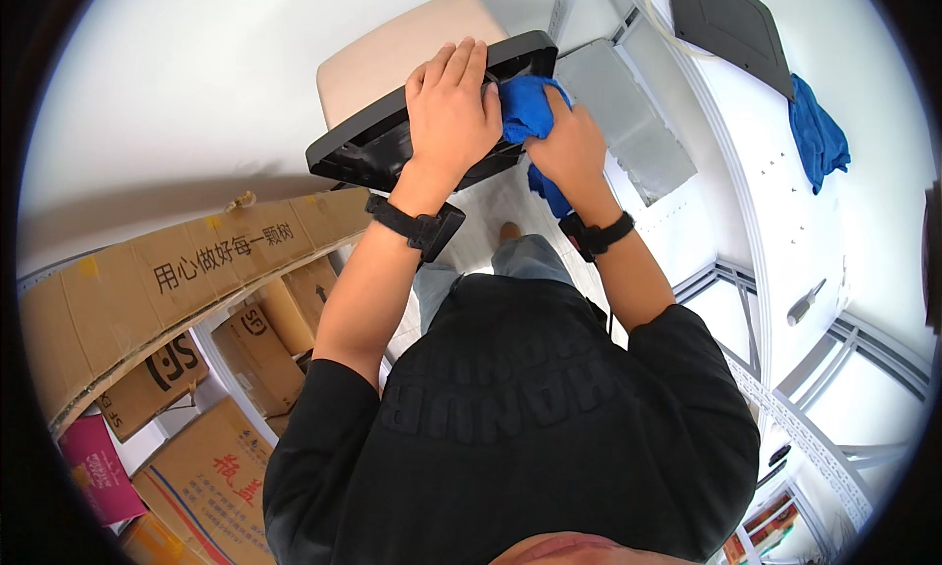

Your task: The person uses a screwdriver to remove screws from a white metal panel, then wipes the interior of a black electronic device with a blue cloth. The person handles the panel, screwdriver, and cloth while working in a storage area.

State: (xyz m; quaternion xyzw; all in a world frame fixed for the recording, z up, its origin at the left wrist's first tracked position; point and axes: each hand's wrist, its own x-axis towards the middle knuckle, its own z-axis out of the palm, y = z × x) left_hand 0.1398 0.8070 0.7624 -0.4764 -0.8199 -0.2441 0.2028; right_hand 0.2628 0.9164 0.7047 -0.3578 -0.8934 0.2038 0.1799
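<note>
In front of me is a tilted piece with a beige panel (pixel 417 50) and a black rimmed frame (pixel 358 133); it looks like part of a chair, though I cannot tell for sure. My left hand (pixel 453 109) is closed over the frame's upper edge, fingers lying across the rim. A crumpled blue cloth (pixel 528 109) is bunched in my right hand (pixel 572 151), pressed to the frame's inner side just right of my left hand. The cloth's loose end hangs below that hand. Black straps with small boxes circle both my wrists.
Cardboard boxes (pixel 257 354) fill a shelf at the left, behind a long cardboard strip (pixel 128 271). On the white surface at right lie a black flat panel (pixel 736 25), another blue cloth (pixel 816 133) and a grey-handled tool (pixel 807 303). A grey sheet (pixel 618 114) stands beyond my right hand.
</note>
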